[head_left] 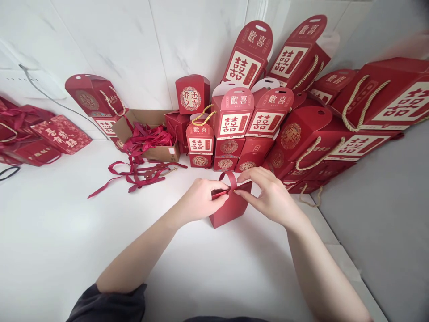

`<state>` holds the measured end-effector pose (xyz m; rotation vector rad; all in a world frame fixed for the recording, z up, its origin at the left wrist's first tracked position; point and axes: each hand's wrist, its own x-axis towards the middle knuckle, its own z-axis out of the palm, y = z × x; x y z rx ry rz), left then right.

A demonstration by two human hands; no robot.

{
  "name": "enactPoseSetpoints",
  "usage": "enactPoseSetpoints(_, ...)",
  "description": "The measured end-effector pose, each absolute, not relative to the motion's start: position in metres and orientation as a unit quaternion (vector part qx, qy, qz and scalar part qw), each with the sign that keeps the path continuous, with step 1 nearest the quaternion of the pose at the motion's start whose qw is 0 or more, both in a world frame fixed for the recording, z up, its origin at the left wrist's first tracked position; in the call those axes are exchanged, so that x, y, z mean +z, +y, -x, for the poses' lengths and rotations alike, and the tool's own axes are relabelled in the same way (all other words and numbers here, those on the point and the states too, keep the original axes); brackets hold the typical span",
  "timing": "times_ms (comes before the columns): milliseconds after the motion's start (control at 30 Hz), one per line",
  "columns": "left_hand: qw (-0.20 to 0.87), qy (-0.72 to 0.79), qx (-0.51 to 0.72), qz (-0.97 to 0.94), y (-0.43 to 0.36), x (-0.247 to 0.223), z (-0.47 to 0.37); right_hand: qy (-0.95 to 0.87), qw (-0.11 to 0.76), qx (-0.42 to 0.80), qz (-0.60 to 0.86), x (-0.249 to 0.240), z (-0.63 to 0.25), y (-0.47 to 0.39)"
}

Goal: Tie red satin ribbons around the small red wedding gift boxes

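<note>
A plain red gift box stands on the white table in front of me, its top edges drawn near each other. A loop of red ribbon rises from the middle of its top. My left hand pinches the left part of the top edge, thumb on the near side and fingers behind. From the right, my right hand grips the top by the ribbon, its thumb on the near panel and its index finger arched over near the loop. The tips of the other fingers are hidden behind the box.
Behind stand stacked red gift boxes, several with rope handles, reaching along the grey wall at right. A cardboard box holds tangled red ribbons, and loose ribbons lie before it. More red boxes and a cable are at left.
</note>
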<state>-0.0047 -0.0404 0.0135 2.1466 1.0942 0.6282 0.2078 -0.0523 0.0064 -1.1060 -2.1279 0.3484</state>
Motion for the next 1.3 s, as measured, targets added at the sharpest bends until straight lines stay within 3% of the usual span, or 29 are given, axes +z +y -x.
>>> enactPoseSetpoints(467, 0.498, 0.314, 0.224, -0.777, -0.004, 0.0, 0.026, -0.768, 0.362, 0.356, 0.39, 0.016, -0.202, -0.063)
enactPoseSetpoints(667, 0.616, 0.258, 0.186, -0.72, 0.01, -0.012, 0.035, -0.798, 0.343, 0.298, 0.395, 0.014, -0.199, -0.062)
enactPoseSetpoints(1300, 0.591, 0.224, 0.17, -0.756, 0.011, -0.006, 0.039, -0.752, 0.376, 0.457, 0.29, -0.007, -0.177, -0.053)
